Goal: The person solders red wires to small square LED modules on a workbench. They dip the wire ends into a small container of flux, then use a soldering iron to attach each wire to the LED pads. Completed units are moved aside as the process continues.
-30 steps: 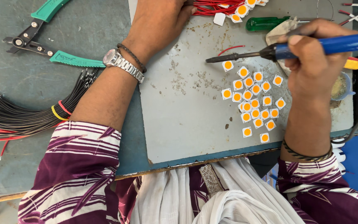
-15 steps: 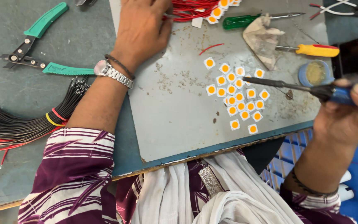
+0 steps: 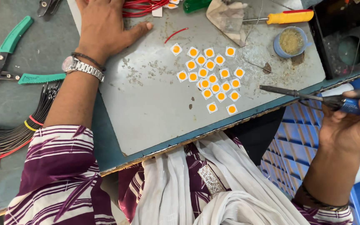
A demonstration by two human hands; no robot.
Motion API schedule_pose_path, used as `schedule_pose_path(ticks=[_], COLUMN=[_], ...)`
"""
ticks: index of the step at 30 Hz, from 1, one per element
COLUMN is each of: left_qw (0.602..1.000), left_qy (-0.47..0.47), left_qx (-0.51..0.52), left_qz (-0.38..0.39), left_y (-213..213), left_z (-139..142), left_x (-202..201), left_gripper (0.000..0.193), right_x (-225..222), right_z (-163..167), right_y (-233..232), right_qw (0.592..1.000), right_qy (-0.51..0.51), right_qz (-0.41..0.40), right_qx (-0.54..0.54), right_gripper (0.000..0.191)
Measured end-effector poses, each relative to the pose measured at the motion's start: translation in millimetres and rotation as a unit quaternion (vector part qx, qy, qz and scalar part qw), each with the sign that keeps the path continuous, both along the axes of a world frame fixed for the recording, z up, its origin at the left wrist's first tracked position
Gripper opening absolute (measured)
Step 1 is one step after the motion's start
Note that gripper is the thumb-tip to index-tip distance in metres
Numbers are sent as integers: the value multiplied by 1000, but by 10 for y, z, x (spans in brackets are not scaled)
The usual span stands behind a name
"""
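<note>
Metal tip: soldering iron (image 3: 313,99) off the bench edge, above lap cloth; risks a burn.
Right hand (image 3: 351,125): fingers closed round iron's handle.
Left hand (image 3: 105,27): flat, fingers spread, holding nothing, near red wires (image 3: 140,7).
LED chips (image 3: 211,79): loose cluster on grey plate (image 3: 146,112); easily scattered.

One head-worn camera looks steeply down, close over the grey work plate (image 3: 155,108) and lap
</note>
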State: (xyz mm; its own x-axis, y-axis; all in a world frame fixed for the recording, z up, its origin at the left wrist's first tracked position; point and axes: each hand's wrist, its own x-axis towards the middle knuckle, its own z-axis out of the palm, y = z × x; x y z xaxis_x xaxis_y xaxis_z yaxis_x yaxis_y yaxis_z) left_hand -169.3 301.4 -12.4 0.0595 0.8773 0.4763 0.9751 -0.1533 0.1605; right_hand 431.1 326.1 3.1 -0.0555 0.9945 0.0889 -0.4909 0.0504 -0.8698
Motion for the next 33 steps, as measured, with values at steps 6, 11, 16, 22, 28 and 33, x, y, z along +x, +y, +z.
schedule_pose_path(ticks=[6, 11, 16, 22, 28, 33], left_qw=[998, 993, 994, 978, 984, 987], left_qy=[65, 112, 106, 196, 172, 152], left_qx=[-4, 25, -8, -67, -46, -55], left_qz=[18, -1, -10, 0, -4, 9], left_y=[-49, -115, 10, 118, -43, -166], left_z=[92, 173, 201, 317, 345, 442], left_x=[3, -18, -75, -38, 137, 197], left_gripper=[50, 32, 19, 21, 21, 28], right_x=[6, 1, -122, -131, -15, 45], right_z=[-112, -172, -182, -138, -262, -503], right_y=[-54, -46, -45, -54, 9, -56], right_qw=[999, 1000, 998, 1000, 1000, 998], right_qy=[-37, -12, 30, -4, 13, 12], right_qz=[-7, 3, -31, 15, -22, -38], right_qx=[-8, -16, -42, -1, 4, 50], right_gripper=[21, 24, 17, 21, 21, 17])
